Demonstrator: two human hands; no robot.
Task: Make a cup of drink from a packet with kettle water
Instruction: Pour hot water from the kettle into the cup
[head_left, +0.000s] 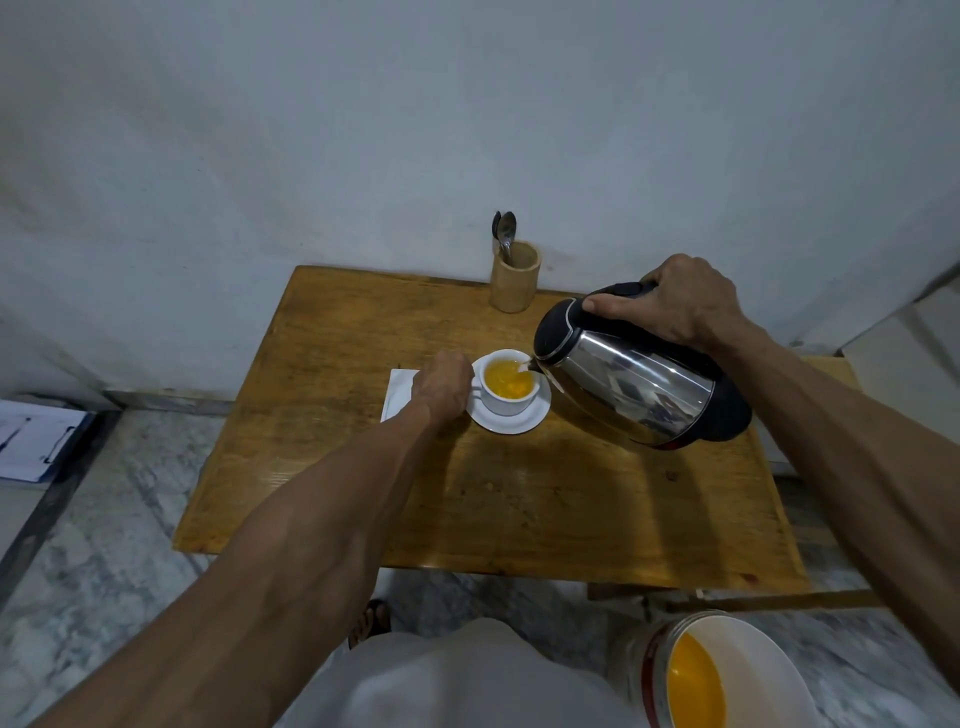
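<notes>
Already the left hand (441, 387) curls its fingers at the handle of the small white ceramic cup (508, 387), on its white saucer (511, 423) mid-desk, nearly full of orange drink. Rightward, the right hand (680, 301) grips the tilted steel kettle (634, 384); overpouring could flood the saucer or scald the near fingers.

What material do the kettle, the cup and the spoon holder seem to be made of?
Kettle: polished steel body, mirror reflections; black lid and base look plastic.
Cup: glossy white, probably ceramic.
Spoon holder: matte tan tube, likely bamboo or wood.
</notes>
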